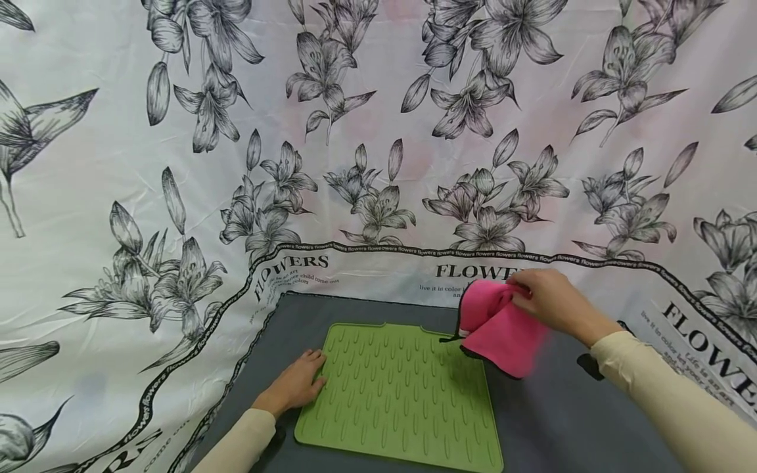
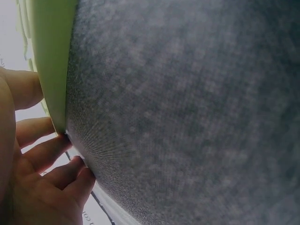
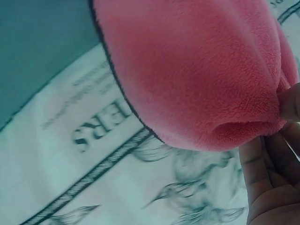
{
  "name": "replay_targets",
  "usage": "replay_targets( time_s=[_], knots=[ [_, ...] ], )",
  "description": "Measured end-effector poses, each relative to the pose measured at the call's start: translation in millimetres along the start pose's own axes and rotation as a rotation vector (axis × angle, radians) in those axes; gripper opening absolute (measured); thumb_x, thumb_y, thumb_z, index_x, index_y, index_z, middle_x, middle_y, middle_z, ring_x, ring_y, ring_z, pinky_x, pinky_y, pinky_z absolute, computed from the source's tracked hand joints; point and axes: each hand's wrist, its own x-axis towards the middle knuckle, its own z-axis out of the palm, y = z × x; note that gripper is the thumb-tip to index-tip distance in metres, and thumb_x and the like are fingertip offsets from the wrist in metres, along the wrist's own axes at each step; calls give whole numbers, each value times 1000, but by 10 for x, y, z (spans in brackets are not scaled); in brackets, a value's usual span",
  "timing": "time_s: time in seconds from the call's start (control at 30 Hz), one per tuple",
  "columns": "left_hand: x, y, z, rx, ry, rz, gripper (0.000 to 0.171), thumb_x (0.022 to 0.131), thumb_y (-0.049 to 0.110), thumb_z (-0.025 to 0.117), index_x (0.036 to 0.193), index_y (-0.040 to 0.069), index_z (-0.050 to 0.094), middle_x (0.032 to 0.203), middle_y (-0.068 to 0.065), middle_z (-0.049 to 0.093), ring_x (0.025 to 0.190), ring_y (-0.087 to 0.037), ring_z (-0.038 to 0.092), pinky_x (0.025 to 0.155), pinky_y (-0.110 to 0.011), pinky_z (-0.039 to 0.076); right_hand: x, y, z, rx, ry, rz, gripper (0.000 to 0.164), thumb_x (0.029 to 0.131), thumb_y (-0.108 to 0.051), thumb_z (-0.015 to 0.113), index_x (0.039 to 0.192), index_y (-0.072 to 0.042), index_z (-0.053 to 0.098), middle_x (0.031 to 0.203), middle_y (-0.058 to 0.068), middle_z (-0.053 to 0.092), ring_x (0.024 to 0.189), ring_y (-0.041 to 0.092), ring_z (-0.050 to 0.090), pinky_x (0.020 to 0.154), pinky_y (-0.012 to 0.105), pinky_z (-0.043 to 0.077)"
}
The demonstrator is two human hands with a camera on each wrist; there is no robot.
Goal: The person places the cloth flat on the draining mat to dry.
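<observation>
A green ribbed mat (image 1: 396, 394) lies flat on the grey tabletop. My left hand (image 1: 298, 381) rests at its left edge, and in the left wrist view the thumb and fingers touch the rim of the mat (image 2: 54, 61) and the grey surface. A pink fleecy cloth (image 1: 503, 345) with dark trim hangs above the mat's far right corner. My right hand (image 1: 550, 302) pinches it by a gathered part near the top. Close up in the right wrist view, the plush cloth (image 3: 197, 79) bunches between thumb and fingers (image 3: 255, 164).
The grey table surface (image 1: 568, 427) extends around the mat. A white sheet (image 1: 378, 112) printed with grey lilies and FLOWERS lettering rises behind the table and along both sides. Dark pieces show beside both wrists.
</observation>
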Motion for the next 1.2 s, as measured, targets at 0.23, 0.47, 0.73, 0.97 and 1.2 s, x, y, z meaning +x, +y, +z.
replay_targets(
  time_s=[0.23, 0.47, 0.73, 0.97, 1.2],
  knots=[
    [6, -27, 14, 33, 5, 6, 56, 109, 21, 69, 156, -7, 55, 165, -29, 49, 157, -51, 42, 126, -63, 40, 328, -291, 43, 78, 26, -28, 17, 88, 2, 79, 100, -10, 81, 79, -5, 66, 71, 10, 52, 65, 32, 45],
    [22, 1, -5, 22, -9, 6, 56, 110, 21, 68, 156, -7, 54, 166, -29, 47, 158, -51, 41, 127, -64, 39, 522, -540, 258, 152, 22, -61, 17, 89, 3, 78, 100, -9, 81, 79, -4, 68, 70, 10, 55, 64, 29, 48],
    [3, 15, 0, 23, -1, 6, 55, 109, 20, 69, 155, -7, 55, 165, -30, 48, 157, -51, 41, 126, -64, 39, 581, -789, 685, 235, -20, -68, 16, 91, 2, 79, 103, -8, 82, 85, -2, 73, 72, 6, 59, 64, 27, 53],
    [14, 22, 4, 26, -12, 20, 56, 110, 21, 68, 156, -8, 54, 166, -29, 48, 157, -51, 41, 126, -63, 40, 379, -894, 1122, 248, -157, -108, 16, 97, -11, 80, 113, -7, 81, 103, 4, 81, 89, 19, 77, 78, 34, 64],
    [-4, 2, -22, 22, -9, 11, 57, 109, 21, 68, 156, -8, 54, 166, -30, 47, 157, -51, 41, 126, -63, 39, 289, -884, 1232, 235, -210, -93, 26, 98, -19, 82, 121, -6, 80, 114, 8, 82, 102, 25, 80, 89, 43, 67]
  ],
)
